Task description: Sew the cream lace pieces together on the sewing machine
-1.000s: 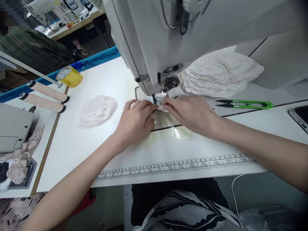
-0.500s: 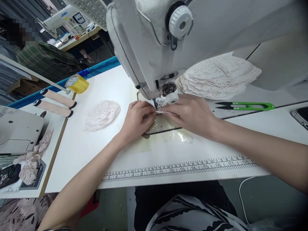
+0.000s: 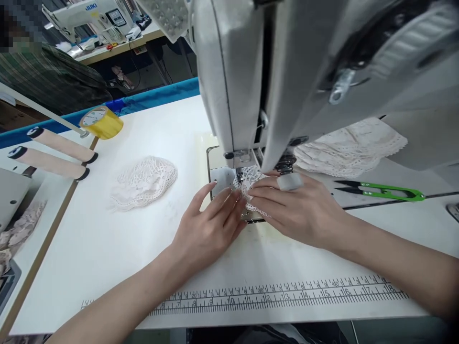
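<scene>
A piece of white lace [image 3: 251,177] lies under the needle area of a sewing machine [image 3: 244,95], partly hidden by my fingers and the machine head. My left hand [image 3: 210,229] is open to the left of the needle, its index finger raised and the other fingertips at the lace's near edge. From the right, my right hand [image 3: 304,210] rests with outstretched fingers flat on the lace; its thumb is mostly hidden. Beneath the lace is the metal needle plate [image 3: 223,177].
Another lace piece [image 3: 145,182] lies to the left, and a lace stack [image 3: 353,148] behind my right hand. Green thread snips [image 3: 387,190], yellow tape [image 3: 102,123] and two thread cones [image 3: 50,163] are around. A printed ruler [image 3: 272,296] runs along the front edge. A person [image 3: 50,79] sits beyond.
My view has moved closer to the machine. My left fingers have gone from a pinch on the folded lace edge to spread; the lace now lies flatter beneath my right fingers.
</scene>
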The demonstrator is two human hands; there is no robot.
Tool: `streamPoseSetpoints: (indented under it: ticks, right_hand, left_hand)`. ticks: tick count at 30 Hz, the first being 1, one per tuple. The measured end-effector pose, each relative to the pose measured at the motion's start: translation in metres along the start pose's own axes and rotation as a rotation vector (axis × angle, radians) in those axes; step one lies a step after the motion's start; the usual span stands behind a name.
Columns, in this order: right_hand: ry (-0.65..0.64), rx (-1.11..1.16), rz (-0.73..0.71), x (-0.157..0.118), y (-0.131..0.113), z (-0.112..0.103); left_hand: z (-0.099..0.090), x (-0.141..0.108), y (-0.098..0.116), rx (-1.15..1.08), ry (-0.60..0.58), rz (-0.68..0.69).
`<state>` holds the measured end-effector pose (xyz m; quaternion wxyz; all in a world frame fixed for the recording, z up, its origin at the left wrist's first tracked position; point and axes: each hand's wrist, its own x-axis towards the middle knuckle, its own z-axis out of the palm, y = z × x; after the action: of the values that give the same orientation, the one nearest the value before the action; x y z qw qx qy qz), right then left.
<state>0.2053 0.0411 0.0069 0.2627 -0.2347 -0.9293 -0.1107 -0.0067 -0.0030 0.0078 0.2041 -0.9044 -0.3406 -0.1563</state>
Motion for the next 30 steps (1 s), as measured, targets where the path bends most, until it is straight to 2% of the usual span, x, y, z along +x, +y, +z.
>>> streamPoseSetpoints:
  ticks: [3, 7, 11, 13, 17, 23, 30]
  right_hand:
    - [-0.049, 0.018, 0.057, -0.001, 0.001, 0.001]
    - [-0.104, 0.062, 0.206, -0.001, 0.003, 0.004]
    - [-0.123, -0.025, 0.347, 0.002, 0.004, 0.004]
    - [-0.138, -0.050, 0.352, 0.006, 0.003, 0.003]
    - [-0.127, -0.071, 0.328, 0.012, 0.003, 0.003]
    - [-0.071, -0.144, 0.300, 0.013, 0.005, 0.005]
    - [-0.113, -0.085, 0.326, 0.014, 0.003, 0.001]
  left_hand:
    - [0.004, 0.000, -0.003, -0.106, 0.002, -0.066]
    - [0.012, 0.005, -0.009, -0.332, -0.079, -0.284]
    - [0.015, 0.015, -0.017, -0.500, -0.137, -0.443]
    - [0.015, 0.021, -0.020, -0.546, -0.161, -0.501]
    - [0.016, 0.031, -0.023, -0.476, -0.172, -0.505]
    - [0.022, 0.036, -0.020, -0.416, -0.097, -0.532]
    - [0.020, 0.033, -0.016, -0.416, -0.060, -0.540]
